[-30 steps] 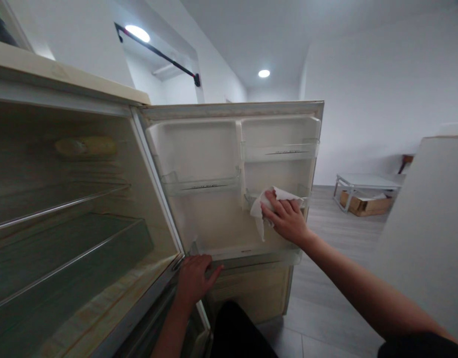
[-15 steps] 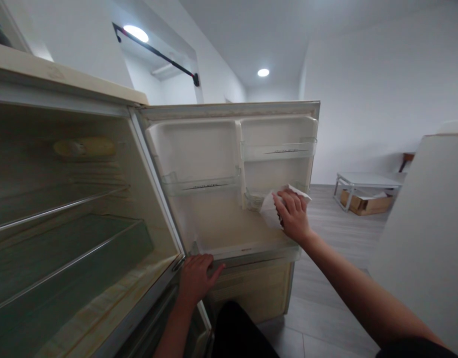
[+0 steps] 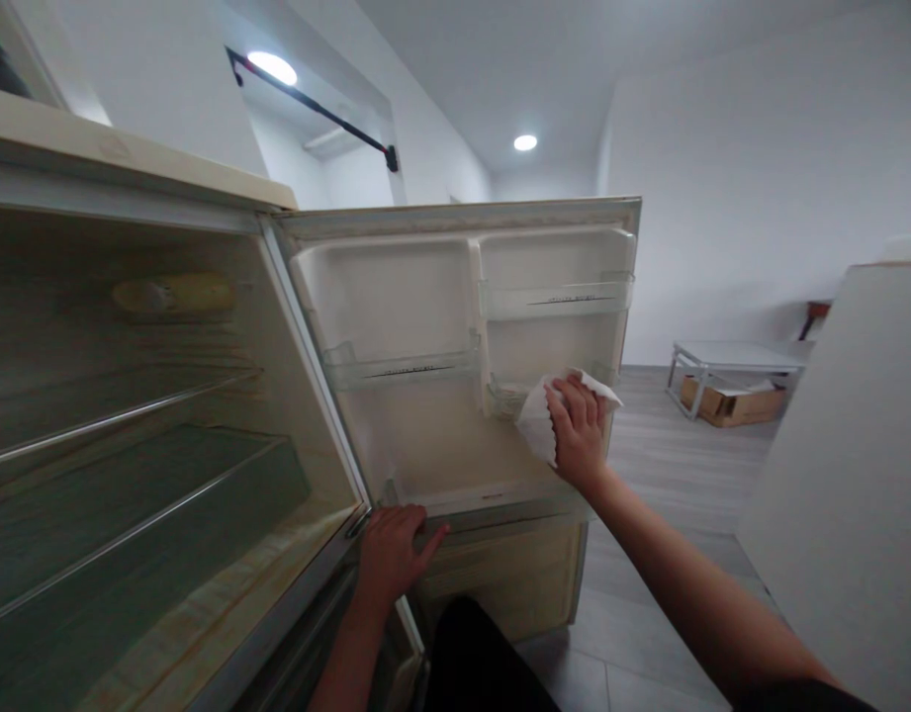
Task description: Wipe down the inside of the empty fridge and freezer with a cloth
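An old fridge door (image 3: 410,292) stands open, with clear shelves along its inner side. My right hand (image 3: 580,425) is closed on a white cloth (image 3: 536,423), which lies against the small lower-right door shelf (image 3: 506,396). My left hand (image 3: 396,549) rests at the near left end of the bottom door shelf (image 3: 514,512), thumb apart from the fingers, holding nothing. To the left is the fridge interior (image 3: 277,336), with glass shelves and yellowish stains along its front edge.
A white low table (image 3: 744,354) stands on the grey floor at the right, with a cardboard box (image 3: 744,405) under it. A white panel (image 3: 848,445) rises at the right edge. My dark-clothed knee (image 3: 477,663) is below the door.
My right hand has shifted very slightly with the cloth and its forearm has swung a little left. The left hand has stayed at the door shelf.
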### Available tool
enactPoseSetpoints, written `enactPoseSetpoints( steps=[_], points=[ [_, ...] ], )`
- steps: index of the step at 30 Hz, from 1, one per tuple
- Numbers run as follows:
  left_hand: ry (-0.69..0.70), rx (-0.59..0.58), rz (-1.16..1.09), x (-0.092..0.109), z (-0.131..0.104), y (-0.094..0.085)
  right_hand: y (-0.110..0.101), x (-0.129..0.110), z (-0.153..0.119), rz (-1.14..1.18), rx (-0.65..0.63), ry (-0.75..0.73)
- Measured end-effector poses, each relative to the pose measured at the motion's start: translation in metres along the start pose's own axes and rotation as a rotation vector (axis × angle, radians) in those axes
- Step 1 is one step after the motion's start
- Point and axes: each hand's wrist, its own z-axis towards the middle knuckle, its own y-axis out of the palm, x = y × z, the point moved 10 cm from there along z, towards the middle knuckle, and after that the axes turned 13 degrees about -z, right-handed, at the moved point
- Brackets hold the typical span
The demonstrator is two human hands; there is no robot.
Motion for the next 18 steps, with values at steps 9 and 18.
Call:
enactPoseSetpoints(
  steps=[9,18],
  points=[
    [-0.011,-0.016,0.006,-0.0009,-0.0006,-0.0013,-0.0040,-0.0048,0.0000,0.057,0.015,0.145],
    [-0.007,-0.018,0.003,-0.0007,-0.0002,-0.0030,-0.0051,-0.0062,-0.0027,0.071,0.001,0.166]
  ],
)
